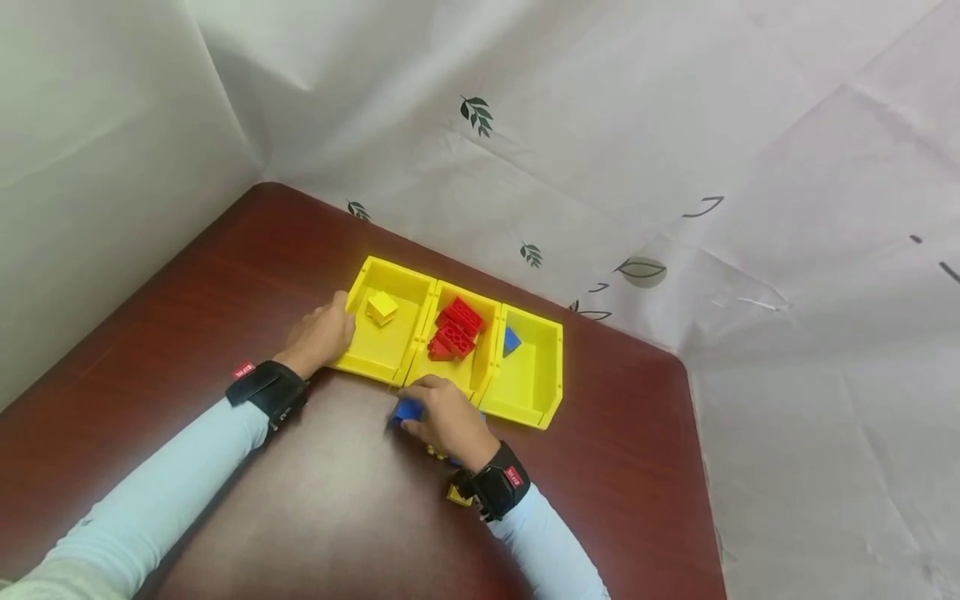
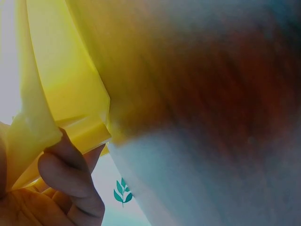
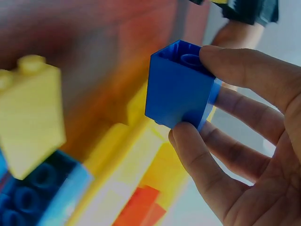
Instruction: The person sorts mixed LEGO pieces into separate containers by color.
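My left hand (image 1: pixel 322 337) grips the left wall of a yellow bin (image 1: pixel 371 367) with three compartments. In the left wrist view the fingers (image 2: pixel 70 174) curl round the bin's yellow rim. My right hand (image 1: pixel 453 421) pinches a blue toy brick (image 3: pixel 176 89) between thumb and fingers, its hollow underside facing up in the right wrist view. That brick is in front of the middle compartment, over the table. Close by are a yellow brick (image 3: pixel 33 113) and another blue brick (image 3: pixel 51 183), largely hidden under the right hand in the head view.
A yellow brick (image 1: pixel 382 307) lies in the left compartment, several red bricks (image 1: pixel 459 321) in the middle, and a blue brick (image 1: pixel 512 341) in the right. One yellow brick (image 1: pixel 459 496) lies by the right wrist on the brown table (image 1: pixel 300 500). A pale curtain (image 1: pixel 600 167) hangs behind.
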The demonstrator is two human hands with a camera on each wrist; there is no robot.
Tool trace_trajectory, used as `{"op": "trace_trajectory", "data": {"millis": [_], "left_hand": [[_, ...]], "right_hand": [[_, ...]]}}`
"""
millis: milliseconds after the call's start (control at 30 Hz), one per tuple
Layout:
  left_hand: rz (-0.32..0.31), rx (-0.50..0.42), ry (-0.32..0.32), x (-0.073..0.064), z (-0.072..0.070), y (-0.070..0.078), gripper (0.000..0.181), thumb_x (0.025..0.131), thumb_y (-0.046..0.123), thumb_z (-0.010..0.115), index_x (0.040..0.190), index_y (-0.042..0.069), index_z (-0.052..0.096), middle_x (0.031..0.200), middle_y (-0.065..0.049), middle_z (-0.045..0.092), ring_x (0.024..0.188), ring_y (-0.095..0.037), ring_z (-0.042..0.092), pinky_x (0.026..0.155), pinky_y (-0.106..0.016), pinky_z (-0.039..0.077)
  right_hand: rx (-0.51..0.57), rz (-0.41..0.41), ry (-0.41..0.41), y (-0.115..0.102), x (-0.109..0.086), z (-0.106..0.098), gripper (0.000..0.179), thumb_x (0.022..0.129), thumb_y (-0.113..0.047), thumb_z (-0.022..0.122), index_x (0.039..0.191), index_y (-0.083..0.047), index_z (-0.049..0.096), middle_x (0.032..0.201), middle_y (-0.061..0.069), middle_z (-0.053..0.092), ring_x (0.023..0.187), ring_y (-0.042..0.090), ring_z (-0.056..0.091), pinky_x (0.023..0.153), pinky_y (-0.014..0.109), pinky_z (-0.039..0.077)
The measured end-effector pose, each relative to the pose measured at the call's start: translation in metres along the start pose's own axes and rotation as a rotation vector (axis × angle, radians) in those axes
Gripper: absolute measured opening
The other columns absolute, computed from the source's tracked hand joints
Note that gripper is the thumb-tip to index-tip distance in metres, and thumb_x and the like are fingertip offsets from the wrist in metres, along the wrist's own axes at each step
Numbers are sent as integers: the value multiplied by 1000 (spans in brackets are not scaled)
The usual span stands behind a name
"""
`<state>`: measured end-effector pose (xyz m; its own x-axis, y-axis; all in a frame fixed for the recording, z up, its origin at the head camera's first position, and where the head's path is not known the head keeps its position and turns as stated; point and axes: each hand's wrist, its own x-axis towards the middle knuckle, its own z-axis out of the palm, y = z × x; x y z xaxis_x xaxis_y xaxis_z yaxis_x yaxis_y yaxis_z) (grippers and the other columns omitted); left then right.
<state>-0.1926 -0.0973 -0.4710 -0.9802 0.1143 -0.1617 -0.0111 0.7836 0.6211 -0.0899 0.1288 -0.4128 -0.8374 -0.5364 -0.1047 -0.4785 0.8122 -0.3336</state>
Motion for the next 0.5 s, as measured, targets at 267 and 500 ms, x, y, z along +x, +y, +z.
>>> {"op": "trace_trajectory", "data": {"millis": [267,500], "left_hand": [[-4,-10,-12,2,1,1,37,102,20,42,132,0,32,87,-16,51,71,-28,53,62,-35,41],[5,-18,-10,1,0,0,37,102,21,42,131,0,32,87,-15,51,68,-27,52,60,-33,41]], "right_hand": [[97,80,89,16,7,-51,39,84,-22,78,121,-12,68,118,6,66,106,21,62,87,33,55],[153,296,204,68,22,-106,39,88,-20,74,125,-11,66,118,11,65,101,26,64,84,37,56]]}}
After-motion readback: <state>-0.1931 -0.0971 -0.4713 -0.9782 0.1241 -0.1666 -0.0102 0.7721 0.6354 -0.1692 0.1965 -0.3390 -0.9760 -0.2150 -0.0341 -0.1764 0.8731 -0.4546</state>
